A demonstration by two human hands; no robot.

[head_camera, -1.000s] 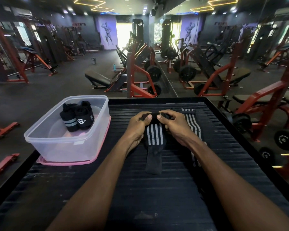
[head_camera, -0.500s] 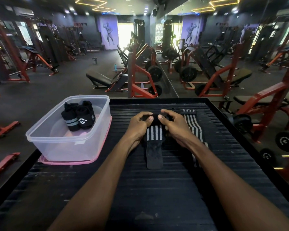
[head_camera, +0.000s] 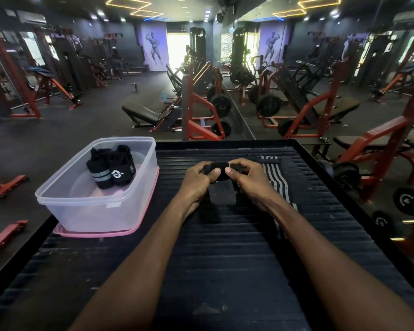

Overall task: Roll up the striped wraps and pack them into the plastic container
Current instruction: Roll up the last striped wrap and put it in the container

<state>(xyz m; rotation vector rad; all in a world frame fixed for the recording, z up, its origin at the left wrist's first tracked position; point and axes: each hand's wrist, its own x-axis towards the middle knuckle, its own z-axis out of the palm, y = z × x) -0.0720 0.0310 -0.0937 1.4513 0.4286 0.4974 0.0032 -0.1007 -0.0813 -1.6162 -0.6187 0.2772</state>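
Observation:
A black wrap roll (head_camera: 218,172) sits between my two hands on the ribbed black table. My left hand (head_camera: 196,181) grips its left end and my right hand (head_camera: 247,179) grips its right end, thumbs on top. A short black tail (head_camera: 222,195) of the wrap lies flat toward me. A second wrap with white stripes (head_camera: 275,179) lies unrolled just right of my right hand, partly under my forearm. The clear plastic container (head_camera: 98,204) stands at the left and holds two rolled black wraps (head_camera: 111,172).
The container sits on its pink lid (head_camera: 93,232). The table (head_camera: 225,259) has a raised black rim at the far and right edges. Red gym machines and weight plates (head_camera: 406,201) stand on the floor beyond, with a mirror wall ahead.
The roll has grown and the loose tail has shortened toward my hands; its striped section is now wound in. The container and the other wrap have not moved.

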